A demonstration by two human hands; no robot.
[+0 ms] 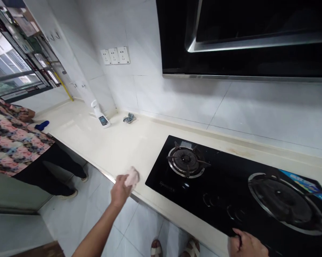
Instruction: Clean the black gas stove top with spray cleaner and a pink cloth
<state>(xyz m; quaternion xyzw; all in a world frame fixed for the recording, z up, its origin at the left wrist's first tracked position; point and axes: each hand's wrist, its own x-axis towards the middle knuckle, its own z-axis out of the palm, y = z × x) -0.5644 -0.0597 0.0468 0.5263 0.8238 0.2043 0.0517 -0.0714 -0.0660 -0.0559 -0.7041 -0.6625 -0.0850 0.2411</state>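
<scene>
My left hand [119, 192] is closed around a pale pinkish cloth [132, 177], which is slightly blurred. The cloth lies against the cream countertop [115, 146] near its front edge, just left of the black gas cooktop [214, 185]. At the bottom of the view, my right hand [248, 244] rests by the cooktop's front edge with its fingers curled; whether anything is in them is hidden. A white spray bottle [101, 116] stands at the back of the counter. Beside it lies a crumpled grey-blue cloth [129, 118].
A left burner [186, 159] and a right burner [282, 200] with metal supports sit on the cooktop. Overhead is a black range hood [243, 39]. Another person in a floral top [16, 139] stands at the left, near a dark blue item [42, 125] on the counter.
</scene>
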